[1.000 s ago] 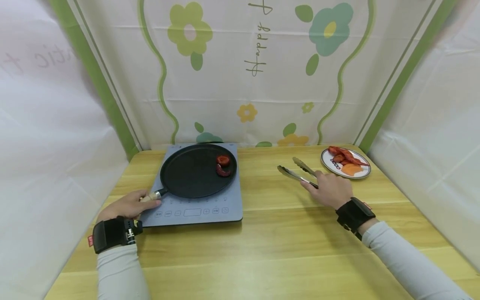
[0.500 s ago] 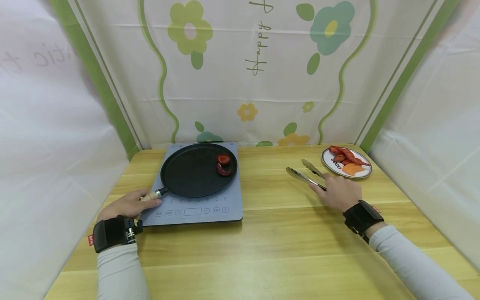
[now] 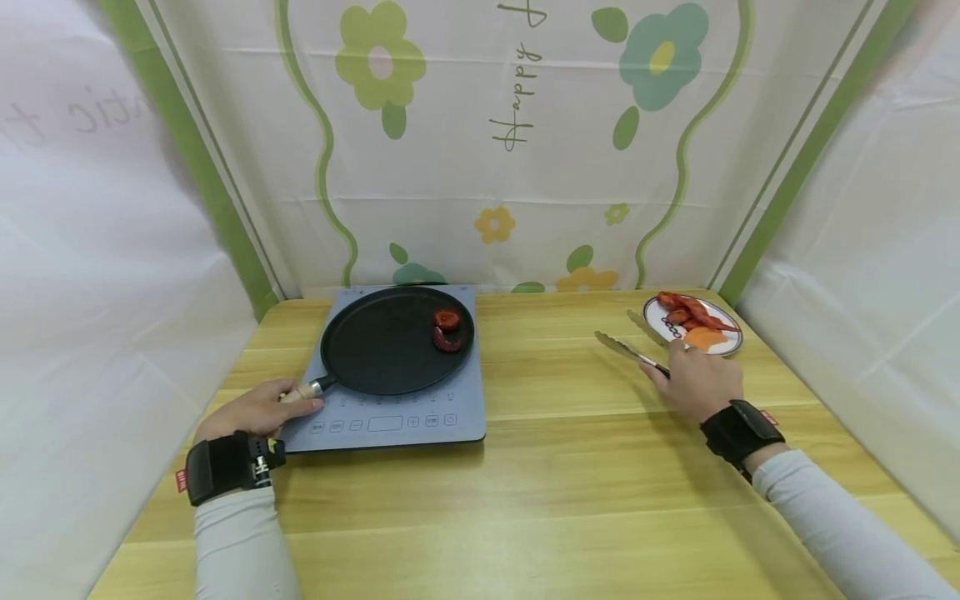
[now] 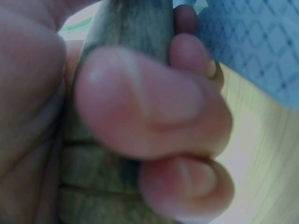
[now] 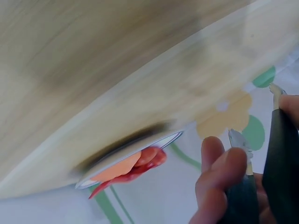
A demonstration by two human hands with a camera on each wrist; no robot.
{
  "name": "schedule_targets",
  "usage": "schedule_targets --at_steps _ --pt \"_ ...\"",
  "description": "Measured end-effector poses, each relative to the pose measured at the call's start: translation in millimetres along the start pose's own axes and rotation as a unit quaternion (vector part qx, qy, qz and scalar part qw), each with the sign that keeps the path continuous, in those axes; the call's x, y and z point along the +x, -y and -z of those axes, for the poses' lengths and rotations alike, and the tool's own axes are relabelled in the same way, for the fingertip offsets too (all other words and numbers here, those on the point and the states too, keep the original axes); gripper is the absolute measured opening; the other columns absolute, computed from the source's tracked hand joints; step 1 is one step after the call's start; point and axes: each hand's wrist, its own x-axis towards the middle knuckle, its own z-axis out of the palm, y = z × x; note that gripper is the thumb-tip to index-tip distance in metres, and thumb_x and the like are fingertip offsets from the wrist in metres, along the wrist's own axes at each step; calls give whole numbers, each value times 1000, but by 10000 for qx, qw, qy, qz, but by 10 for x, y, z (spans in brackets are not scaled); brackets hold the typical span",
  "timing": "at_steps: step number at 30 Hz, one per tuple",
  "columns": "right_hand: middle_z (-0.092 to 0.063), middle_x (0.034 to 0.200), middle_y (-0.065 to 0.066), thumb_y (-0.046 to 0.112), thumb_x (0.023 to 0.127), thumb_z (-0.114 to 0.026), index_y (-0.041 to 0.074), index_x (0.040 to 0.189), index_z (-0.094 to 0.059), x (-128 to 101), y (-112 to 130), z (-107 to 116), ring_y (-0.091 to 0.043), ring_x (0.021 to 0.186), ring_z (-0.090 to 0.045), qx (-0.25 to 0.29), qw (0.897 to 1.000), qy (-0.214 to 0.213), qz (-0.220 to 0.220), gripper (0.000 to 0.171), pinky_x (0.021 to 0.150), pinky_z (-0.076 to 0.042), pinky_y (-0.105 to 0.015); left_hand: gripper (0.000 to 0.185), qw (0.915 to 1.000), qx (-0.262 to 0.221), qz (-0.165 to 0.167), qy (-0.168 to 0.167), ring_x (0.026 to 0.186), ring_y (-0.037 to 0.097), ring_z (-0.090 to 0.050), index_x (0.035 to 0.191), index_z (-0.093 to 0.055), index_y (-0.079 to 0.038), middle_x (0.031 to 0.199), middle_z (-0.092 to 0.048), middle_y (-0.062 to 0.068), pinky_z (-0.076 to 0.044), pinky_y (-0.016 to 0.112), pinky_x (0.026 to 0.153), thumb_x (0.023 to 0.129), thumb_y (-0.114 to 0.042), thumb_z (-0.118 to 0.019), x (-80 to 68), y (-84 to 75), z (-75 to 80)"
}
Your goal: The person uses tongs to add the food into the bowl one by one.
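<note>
My left hand (image 3: 251,410) grips the wooden handle (image 4: 117,140) of a black flat pan (image 3: 390,340) that sits on a grey induction cooker (image 3: 465,400). Two dark red food pieces (image 3: 446,330) lie at the pan's right edge. My right hand (image 3: 693,379) holds metal tongs (image 3: 630,342) with their arms spread, tips close to a white plate (image 3: 726,349) at the table's back right. The plate carries red strips and an orange slice (image 3: 703,337). In the right wrist view my fingers (image 5: 219,182) wrap the tongs (image 5: 280,163) and the plate (image 5: 131,161) shows beyond.
A wooden table (image 3: 525,500) carries everything. White sheets with green trim and flower prints wall in the back and both sides. Bare wood lies between the cooker and the plate and along the near edge.
My right hand has carried the tongs rightward and toward the plate; their tips now reach its left rim. The left hand and pan have not moved.
</note>
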Motion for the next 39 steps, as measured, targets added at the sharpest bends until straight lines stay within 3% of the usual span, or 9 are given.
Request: schedule_targets --at_steps 10,19,24,29,34,36,39 --pt "-51 60 -21 38 93 -77 -15 90 -56 -9 -177 -83 -33 41 -46 -342 9971 -669 102 57 38 -35 -48 30 10000 -49 -71 3 55 13 -45 98 -53 -4 63 -45 -3 -42 26 54 104 -30 -66 3 15 -3" --pt "-59 75 -37 31 96 -75 -27 110 -55 -6 -311 -143 -41 44 -51 -453 9968 -655 -98 63 39 -38 -53 30 9999 -80 -83 -14 55 13 -44 97 -52 -4 63 -44 -3 -42 26 54 104 -30 -66 -13 1 -7" --pt "-58 80 -40 26 96 -74 -29 109 -51 15 -380 -128 -42 47 -53 -349 9980 -478 -213 60 40 -39 -55 30 9999 10 -137 -25 56 14 -45 99 -53 -4 64 -45 -2 -42 27 55 104 -30 -66 -12 1 -3" --pt "-55 76 -40 18 99 -66 -32 107 -49 73 -472 -148 -46 50 -55 -274 9985 -426 -185 53 41 -40 -56 30 9998 95 -166 -11 58 16 -46 100 -54 -4 67 -45 -1 -42 29 57 104 -31 -66 -14 -1 7" --pt "-55 72 -40 2 101 -45 -38 103 -48 142 -563 -153 -49 49 -55 -185 9989 -419 -122 40 38 -39 -59 31 9997 181 -163 -13 60 17 -48 99 -53 -4 69 -46 0 -42 29 58 104 -31 -65 -11 4 13" --pt "-55 70 -38 -1 100 -37 -33 94 -50 176 -607 -147 -49 50 -57 -120 9995 -227 -191 35 38 -40 -59 31 9996 222 -164 -26 61 17 -48 99 -53 -3 70 -47 0 -42 29 58 104 -31 -65 -9 5 14" --pt "-56 64 -30 -3 98 -37 -18 78 -52 222 -664 -128 -45 52 -58 -99 9997 49 -240 30 39 -40 -58 32 9995 278 -137 -59 65 18 -49 100 -54 -3 74 -48 1 -42 29 60 104 -32 -66 -10 0 17"
